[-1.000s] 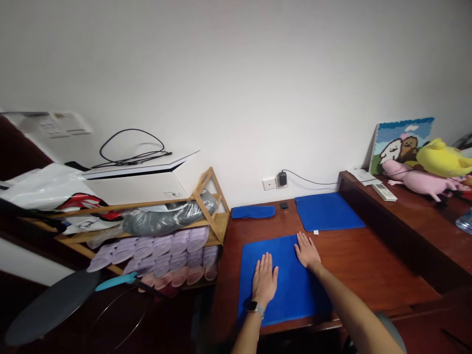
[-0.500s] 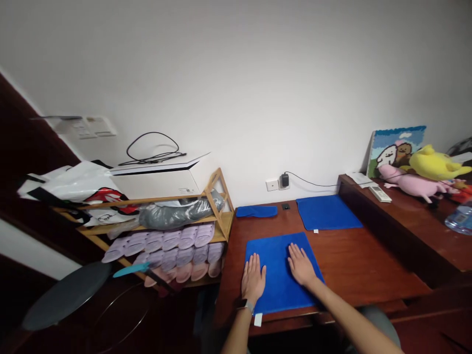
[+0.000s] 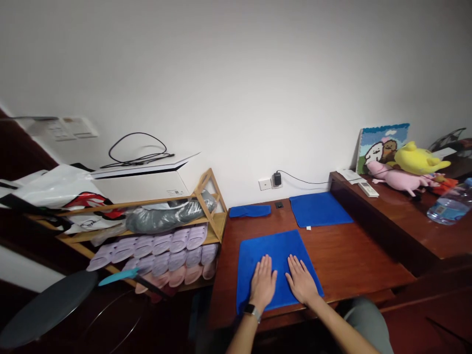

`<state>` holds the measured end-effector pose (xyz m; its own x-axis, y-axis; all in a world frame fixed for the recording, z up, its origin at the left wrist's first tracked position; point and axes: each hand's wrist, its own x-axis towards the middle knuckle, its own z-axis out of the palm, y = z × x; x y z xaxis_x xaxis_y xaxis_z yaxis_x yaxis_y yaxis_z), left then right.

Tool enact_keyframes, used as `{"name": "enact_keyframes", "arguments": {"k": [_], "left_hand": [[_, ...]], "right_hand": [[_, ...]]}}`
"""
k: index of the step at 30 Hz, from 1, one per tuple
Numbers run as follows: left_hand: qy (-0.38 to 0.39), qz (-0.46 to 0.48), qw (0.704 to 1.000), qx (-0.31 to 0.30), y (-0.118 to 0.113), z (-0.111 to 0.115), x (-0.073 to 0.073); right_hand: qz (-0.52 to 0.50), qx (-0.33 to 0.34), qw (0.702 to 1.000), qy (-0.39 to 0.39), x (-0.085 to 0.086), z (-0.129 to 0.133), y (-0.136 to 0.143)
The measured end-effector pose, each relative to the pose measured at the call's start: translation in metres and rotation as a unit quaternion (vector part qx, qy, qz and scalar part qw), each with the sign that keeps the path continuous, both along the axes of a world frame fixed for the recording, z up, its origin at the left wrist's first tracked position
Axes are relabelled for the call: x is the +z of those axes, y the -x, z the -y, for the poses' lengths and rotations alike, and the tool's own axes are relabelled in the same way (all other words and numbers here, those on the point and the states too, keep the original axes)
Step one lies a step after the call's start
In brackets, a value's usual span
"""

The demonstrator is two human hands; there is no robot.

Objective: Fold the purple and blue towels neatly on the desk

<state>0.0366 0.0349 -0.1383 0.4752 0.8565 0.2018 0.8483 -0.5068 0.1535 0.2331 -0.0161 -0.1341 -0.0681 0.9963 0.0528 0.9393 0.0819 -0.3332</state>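
A blue cloth (image 3: 278, 246) lies spread out near the front edge of the brown wooden desk (image 3: 342, 260). My left hand (image 3: 263, 285) rests flat on its left part, fingers extended, with a watch on the wrist. On the right part lies my right hand (image 3: 301, 280), palm down with its fingers spread. Neither hand grips anything. Behind, a second blue cloth (image 3: 320, 210) lies flat at the back right, and a narrow folded blue cloth (image 3: 250, 211) is by the wall at the back left.
Left of the desk stands a wooden rack (image 3: 220, 221) with slippers (image 3: 162, 243) and a white box (image 3: 143, 187). The raised right side bears plush toys (image 3: 400, 179), a remote (image 3: 368, 190) and a bottle (image 3: 448, 209). A black plug (image 3: 277, 178) sits in the wall socket.
My left hand has moved inward on the cloth, nearer to my right hand. My right hand has come slightly toward the front edge. The view has turned a little to the right.
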Motion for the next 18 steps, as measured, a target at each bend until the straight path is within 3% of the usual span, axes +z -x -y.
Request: {"name": "enact_keyframes", "arguments": {"k": [3, 5, 13, 18], "left_hand": [[0.017, 0.01, 0.998, -0.06, -0.03, 0.02, 0.0], [0.026, 0.007, 0.998, -0.055, -0.03, 0.026, 0.0], [0.0, -0.017, 0.997, 0.072, 0.067, 0.019, -0.007], [-0.018, -0.018, 0.998, 0.062, 0.101, 0.031, 0.005]], "right_hand": [[0.004, 0.01, 1.0, 0.016, 0.003, 0.001, 0.0], [0.001, 0.009, 1.0, 0.015, 0.004, 0.002, -0.001], [-0.016, -0.002, 1.0, 0.006, 0.005, 0.003, -0.001], [-0.028, -0.006, 1.0, 0.002, 0.015, 0.004, 0.0]]}}
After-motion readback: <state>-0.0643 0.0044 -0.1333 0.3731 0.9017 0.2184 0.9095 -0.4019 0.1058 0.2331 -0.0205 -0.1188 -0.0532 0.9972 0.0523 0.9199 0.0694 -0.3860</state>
